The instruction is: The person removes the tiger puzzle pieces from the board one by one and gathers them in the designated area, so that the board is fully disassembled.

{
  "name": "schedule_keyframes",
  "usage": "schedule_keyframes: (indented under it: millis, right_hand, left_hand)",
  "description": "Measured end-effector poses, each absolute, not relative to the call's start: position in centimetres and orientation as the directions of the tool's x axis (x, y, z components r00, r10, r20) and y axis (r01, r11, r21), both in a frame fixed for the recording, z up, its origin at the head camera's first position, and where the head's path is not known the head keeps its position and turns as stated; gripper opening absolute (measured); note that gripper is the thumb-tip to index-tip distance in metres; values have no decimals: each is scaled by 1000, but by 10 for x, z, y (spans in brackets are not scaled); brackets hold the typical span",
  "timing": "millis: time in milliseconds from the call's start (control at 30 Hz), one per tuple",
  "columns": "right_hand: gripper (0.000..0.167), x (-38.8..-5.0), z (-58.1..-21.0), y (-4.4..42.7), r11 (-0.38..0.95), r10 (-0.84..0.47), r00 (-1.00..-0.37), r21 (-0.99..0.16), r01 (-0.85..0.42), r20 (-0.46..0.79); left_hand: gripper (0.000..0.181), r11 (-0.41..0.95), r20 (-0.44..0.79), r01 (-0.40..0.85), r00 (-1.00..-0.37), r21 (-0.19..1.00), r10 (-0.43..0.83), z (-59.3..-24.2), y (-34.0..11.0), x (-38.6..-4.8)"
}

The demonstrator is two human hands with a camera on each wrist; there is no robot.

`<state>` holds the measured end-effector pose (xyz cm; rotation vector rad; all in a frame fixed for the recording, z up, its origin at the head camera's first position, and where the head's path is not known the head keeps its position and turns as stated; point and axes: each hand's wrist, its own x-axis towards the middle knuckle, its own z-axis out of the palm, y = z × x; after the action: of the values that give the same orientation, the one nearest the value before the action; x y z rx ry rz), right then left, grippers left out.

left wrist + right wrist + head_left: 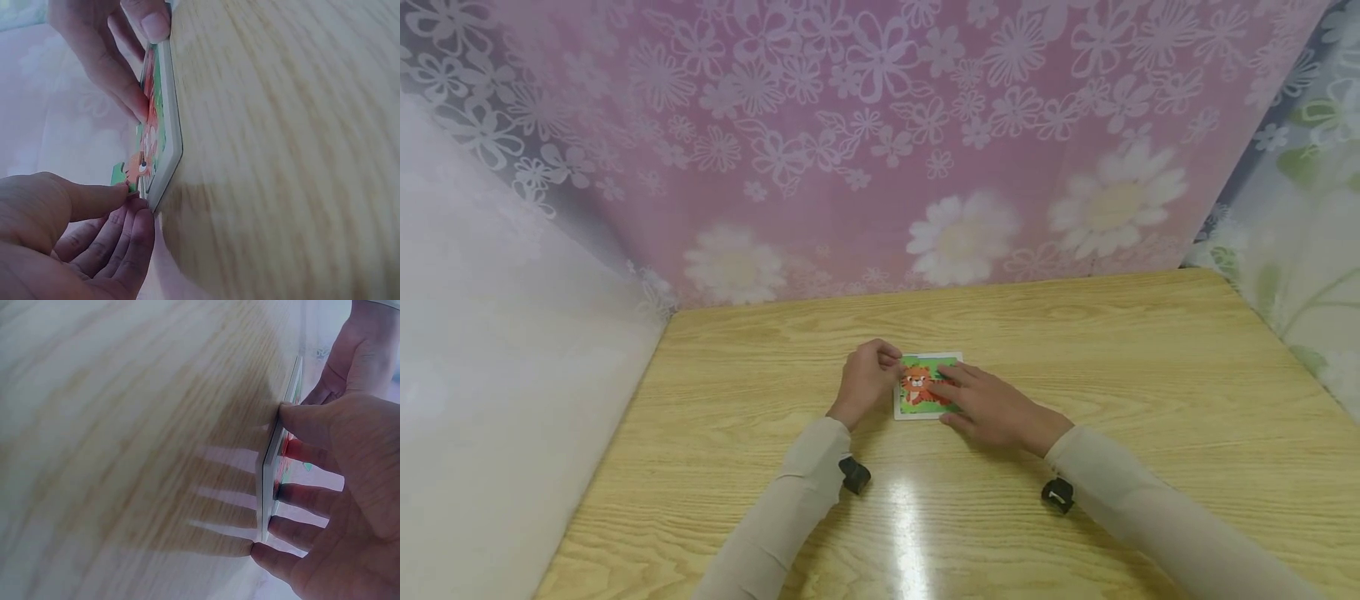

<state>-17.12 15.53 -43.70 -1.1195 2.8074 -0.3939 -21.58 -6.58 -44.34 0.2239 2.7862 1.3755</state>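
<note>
Head view: looking down at tabletop (pixel 1075 333), with 1 squarish puzzle board (pixel 917 417) lying flat on it. Sits nearer back edge than not, a bit left of midway between left and right edges. Can't place against front edge, out of frame.

Grip, left hand (pixel 867 379): closed on 1 small puzzle piece (pixel 132 166), green and orange, pinched between thumb and fingers. Held at board's left edge, close to far-left corner. Angled up off board face in left wrist view. Can't tell whether seated along any side.

Grip, right hand (pixel 1000 407): not closed, fingers spread over right part of tiger picture (pixel 917 392). Thumb at board's near edge, little finger down on tabletop just beside right edge. Looks like steadying rather than lifting.

Key relation: piece right at left fingertips, above or against far-left corner of board; right hand farther off, toward right edge. Judged as hinging on tilt and turn of piece relative to that corner. No clear long axis on board; can't read long axis of piece, partly covered by thumb.
</note>
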Motion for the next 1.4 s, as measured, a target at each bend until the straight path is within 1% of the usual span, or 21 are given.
schedule_keyframes:
  millis: [267,400,633,867,1200,1400]
  right_hand:
    - [54,-171,-437,155,698,-686,-728,-275,-661,9]
    - [54,-170,-437,155,695,-688,-726,-282,-662,10]
    - [54,-169,-436,155,692,-688,-725,-288,-662,13]
    - [53,-170,-438,156,684,-698,-716,-274,-676,21]
    - [53,-169,-437,156,695,-684,-729,-285,-660,17]
    - [52,-168,-436,156,693,-685,-729,-291,-659,20]
  left_hand:
    - [12,556,-16,44,-995,830,103,-446,-72,-217]
    - [15,525,-13,37,-996,850,91,-446,-80,-218]
    - [16,494,-14,9,-999,870,43,-442,-102,-220]
    - [19,440,-76,-69,-997,896,-1,-439,-126,-217]
    - [18,451,-84,-90,-996,888,-33,-443,-157,-212]
    - [19,471,-100,-101,-995,876,-27,-441,-169,-207]
